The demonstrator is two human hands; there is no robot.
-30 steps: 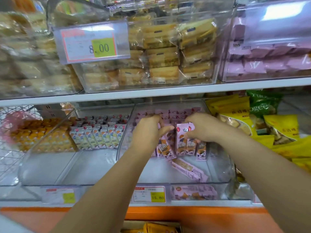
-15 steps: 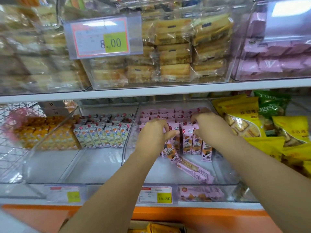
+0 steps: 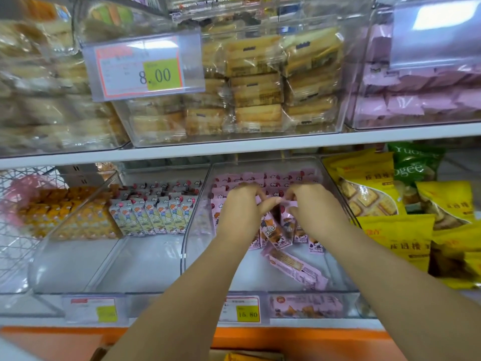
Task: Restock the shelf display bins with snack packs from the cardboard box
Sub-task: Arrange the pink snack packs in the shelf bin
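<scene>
Both my hands reach into the clear plastic bin (image 3: 197, 256) on the lower shelf. Rows of pink snack packs (image 3: 276, 178) stand upright at its back. My left hand (image 3: 242, 212) has curled fingers on the front row of packs, its thumb stretched toward the right hand. My right hand (image 3: 312, 212) grips a pink pack (image 3: 287, 220) among those in front. One pink pack (image 3: 294, 269) lies flat on the bin floor in front. A sliver of the cardboard box (image 3: 247, 356) with yellow packs shows at the bottom edge.
The neighbouring clear bin (image 3: 145, 259) holds white cartoon packs (image 3: 153, 214) at its back. Orange packs (image 3: 65, 217) fill the bin further left. Yellow and green biscuit bags (image 3: 390, 204) crowd the right side. The upper shelf (image 3: 260, 144) carries bins of cake packs, with a price tag (image 3: 145, 71) hanging.
Both hands have drawn closer together over the front row of pink packs. The camera has tilted slightly, so the shelf sits lower in view.
</scene>
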